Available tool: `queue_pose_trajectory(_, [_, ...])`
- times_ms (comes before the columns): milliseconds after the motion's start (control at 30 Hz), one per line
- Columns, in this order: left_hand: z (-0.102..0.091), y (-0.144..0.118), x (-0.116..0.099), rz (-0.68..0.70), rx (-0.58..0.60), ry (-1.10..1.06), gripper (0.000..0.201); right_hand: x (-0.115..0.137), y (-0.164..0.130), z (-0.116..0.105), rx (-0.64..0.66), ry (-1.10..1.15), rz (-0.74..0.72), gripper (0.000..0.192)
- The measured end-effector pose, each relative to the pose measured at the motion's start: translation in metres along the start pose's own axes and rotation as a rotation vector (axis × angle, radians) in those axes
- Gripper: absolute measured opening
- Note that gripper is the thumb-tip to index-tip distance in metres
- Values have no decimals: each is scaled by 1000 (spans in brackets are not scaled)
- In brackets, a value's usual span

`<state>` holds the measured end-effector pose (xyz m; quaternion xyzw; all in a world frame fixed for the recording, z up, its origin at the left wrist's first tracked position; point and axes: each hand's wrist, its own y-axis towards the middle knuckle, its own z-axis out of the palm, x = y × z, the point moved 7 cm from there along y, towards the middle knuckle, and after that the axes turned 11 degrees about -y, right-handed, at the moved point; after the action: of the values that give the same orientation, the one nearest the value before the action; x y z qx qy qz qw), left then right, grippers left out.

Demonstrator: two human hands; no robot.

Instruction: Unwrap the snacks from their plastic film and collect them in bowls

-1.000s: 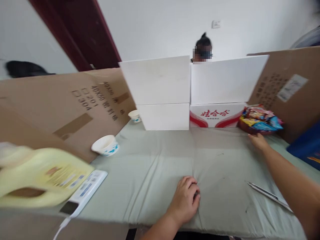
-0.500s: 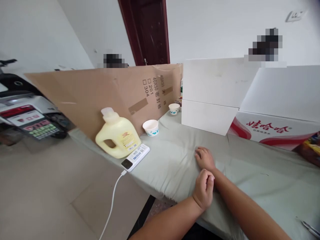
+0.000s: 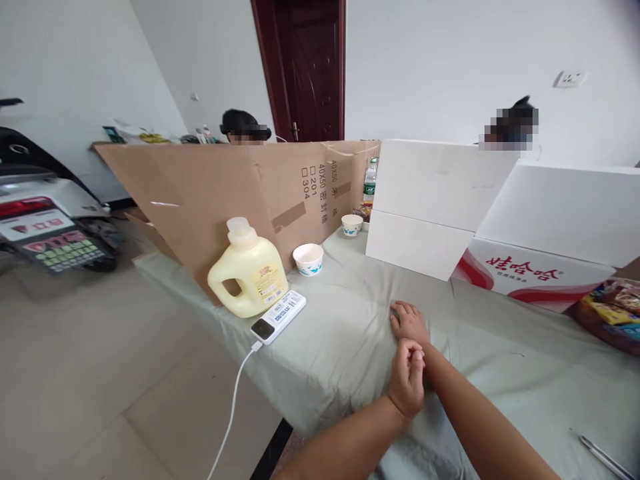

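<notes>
My left hand (image 3: 409,377) is curled into a loose fist beside my right wrist, its thumb resting on the bent fingers, and nothing shows in it. Just beyond, my right hand (image 3: 410,323) lies palm down on the green cloth (image 3: 345,320) with its fingers a little apart, holding nothing. To the left stand a yellow jug (image 3: 250,273) with a handle and a white paper bowl (image 3: 309,260) with a blue pattern. A white power bank (image 3: 279,317) lies in front of the jug, with a white cable (image 3: 234,400) plugged into its near end.
A brown cardboard sheet (image 3: 210,193) and white boxes (image 3: 420,243) wall off the far side. Behind them are a second bowl (image 3: 352,225) and a bottle (image 3: 370,180). Snack packets (image 3: 620,310) and a pen (image 3: 605,457) lie right. Two people's heads show beyond.
The view has shifted, so the background sits lower and more of the snack packets and bottle shows. Both hands keep nearly the same pose and place on the cloth.
</notes>
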<state>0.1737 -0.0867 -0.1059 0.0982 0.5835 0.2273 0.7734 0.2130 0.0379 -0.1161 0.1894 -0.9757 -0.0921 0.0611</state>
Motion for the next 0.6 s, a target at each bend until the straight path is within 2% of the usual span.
queue_pose_trajectory(67, [-14,23,-13,18,-19,22,22,0,-1,1,-2,4,-12,34])
queue_pose_trajectory(133, [-34,73,-35,127,-45,178,17,-1,-2,1,-25,14,-21,33])
queue_pose_trajectory(200, [-55,145,-54,215,-86,514,16,-1,-3,0,-65,30,-20,33])
queue_pose_trajectory(267, [-70,228,-53,158,-38,1020,20,-1,-4,1,-98,51,-17,32])
queue_pose_trajectory(300, [-78,268,-51,135,-24,1104,22,-2,-5,2,-108,63,-18,31])
queue_pose_trajectory(367, [-91,338,-40,103,13,1207,26,-2,-6,4,-129,89,-21,31])
queue_pose_trajectory(433, [-100,393,-22,68,77,1317,31,-2,-8,4,-149,118,-31,30])
queue_pose_trajectory(500, [-104,433,3,22,165,1421,34,-2,-10,4,-165,144,-39,28])
queue_pose_trajectory(600, [-103,472,52,-83,332,1558,36,-2,-10,1,-181,179,-39,28])
